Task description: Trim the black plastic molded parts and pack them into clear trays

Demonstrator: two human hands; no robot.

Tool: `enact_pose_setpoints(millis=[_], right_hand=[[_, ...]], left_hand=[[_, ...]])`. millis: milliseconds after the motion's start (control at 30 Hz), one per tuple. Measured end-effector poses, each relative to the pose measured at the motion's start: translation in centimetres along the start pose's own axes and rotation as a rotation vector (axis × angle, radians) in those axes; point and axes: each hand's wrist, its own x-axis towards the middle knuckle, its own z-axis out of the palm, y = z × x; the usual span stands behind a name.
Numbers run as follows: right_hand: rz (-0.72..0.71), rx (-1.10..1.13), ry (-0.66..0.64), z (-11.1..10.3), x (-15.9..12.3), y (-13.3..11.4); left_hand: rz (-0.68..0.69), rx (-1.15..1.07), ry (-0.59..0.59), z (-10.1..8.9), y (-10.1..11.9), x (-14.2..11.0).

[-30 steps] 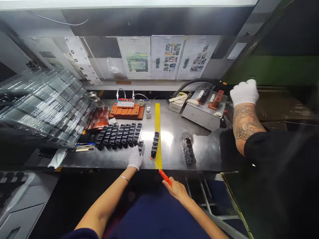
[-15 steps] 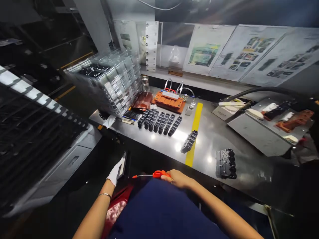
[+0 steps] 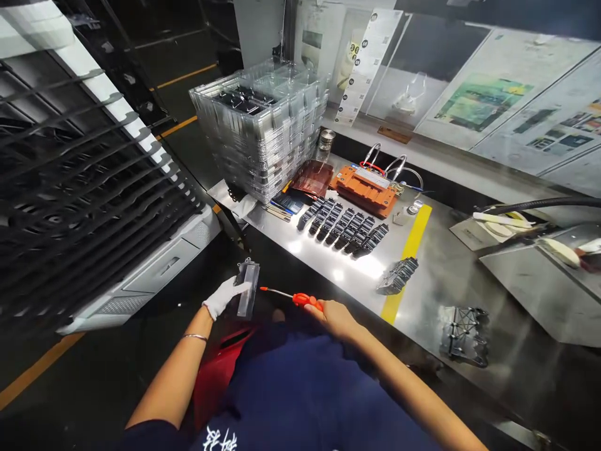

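My left hand [image 3: 224,297], in a white glove, is closed around a dark grey plastic part [image 3: 248,290] in front of the bench edge. The part is held upright with a flat face showing. My bare right hand [image 3: 335,318] grips a red air blow gun [image 3: 305,300], whose thin metal nozzle ends in a red tip. That tip points left at the part and is a little apart from it. On the bench, a black plastic part [image 3: 398,276] lies by the yellow tape, and an openwork black part [image 3: 464,335] sits farther right.
Several black parts [image 3: 345,227] stand in a row on the metal bench. Behind them are an orange fixture [image 3: 366,190] and a tall stack of clear trays [image 3: 263,138]. A large black-slatted unit [image 3: 94,188] stands left. Grey boxes [image 3: 549,282] occupy the right side.
My left hand has lifted and turned the plastic part, showing its flat face. My right hand has raised the blow gun, its tip nearer the part. The view has swung left.
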Motion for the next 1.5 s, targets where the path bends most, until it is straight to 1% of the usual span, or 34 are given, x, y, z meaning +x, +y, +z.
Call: enact_pose_setpoints(millis=[100, 133, 167, 233, 300, 333, 367, 433, 467, 533, 600, 633, 733, 800, 900, 1033, 1167, 1233, 1367, 1500], right_hand=[[-0.016, 0.075, -0.047, 0.2, 0.3, -0.5], [-0.013, 0.088, -0.051, 0.3, 0.4, -0.5], [-0.007, 0.099, -0.050, 0.4, 0.5, -0.6], [0.013, 0.124, -0.039, 0.6, 0.8, -0.7], [0.048, 0.135, -0.022, 0.7, 1.1, -0.8], [0.061, 0.129, -0.017, 0.7, 1.2, -0.9], [0.065, 0.116, -0.020, 0.8, 1.2, -1.0], [0.036, 0.075, -0.047, 1.0, 1.2, -1.4], [0.012, 0.054, -0.060, 1.2, 1.2, -1.7], [-0.026, 0.010, -0.073, 1.5, 1.2, -2.4], [-0.032, -0.042, -0.063, 1.8, 1.3, -3.0], [-0.026, -0.069, -0.058, 1.9, 1.4, -3.3], [-0.011, -0.137, -0.058, 2.0, 1.6, -4.0], [-0.003, -0.169, -0.058, 2.0, 1.7, -4.2], [0.003, -0.199, -0.052, 1.9, 1.7, -4.2], [0.015, -0.160, -0.039, 1.6, 1.8, -3.9], [0.113, -0.104, 0.048, 0.8, 2.1, -3.2], [0.158, -0.087, 0.072, 0.5, 2.3, -2.7], [0.169, -0.073, 0.085, 0.4, 2.3, -1.5], [0.140, -0.058, 0.088, 0.6, 1.9, 0.1]], left_hand=[[0.180, 0.341, 0.128, -0.8, -0.7, 1.1], [0.226, 0.428, 0.145, -1.0, -0.9, 1.3], [0.271, 0.476, 0.138, -1.3, -1.0, 1.5], [0.318, 0.445, 0.051, -2.0, -1.0, 1.6], [0.281, 0.272, -0.032, -2.7, -0.6, 1.6], [0.246, 0.153, -0.025, -3.1, -0.4, 1.7], [0.205, 0.035, 0.018, -3.3, -0.1, 1.8], [0.124, -0.125, 0.171, -3.6, 0.5, 2.3], [0.084, -0.133, 0.251, -3.5, 0.8, 2.6], [0.008, -0.039, 0.376, -2.8, 1.4, 3.3], [-0.026, 0.078, 0.449, -1.7, 2.0, 3.8], [-0.024, 0.111, 0.461, -1.1, 2.3, 4.0], [-0.003, 0.133, 0.445, 0.7, 3.3, 4.3], [0.008, 0.147, 0.436, 1.4, 3.9, 4.4], [0.013, 0.168, 0.423, 1.7, 4.3, 4.6], [0.027, 0.189, 0.353, 1.4, 3.7, 4.6], [0.048, 0.164, 0.213, 1.1, 2.7, 3.9], [0.055, 0.159, 0.164, 1.2, 2.5, 3.4], [0.071, 0.242, 0.149, 1.8, 2.5, 2.5], [0.092, 0.314, 0.124, 3.4, 3.1, 1.8]])
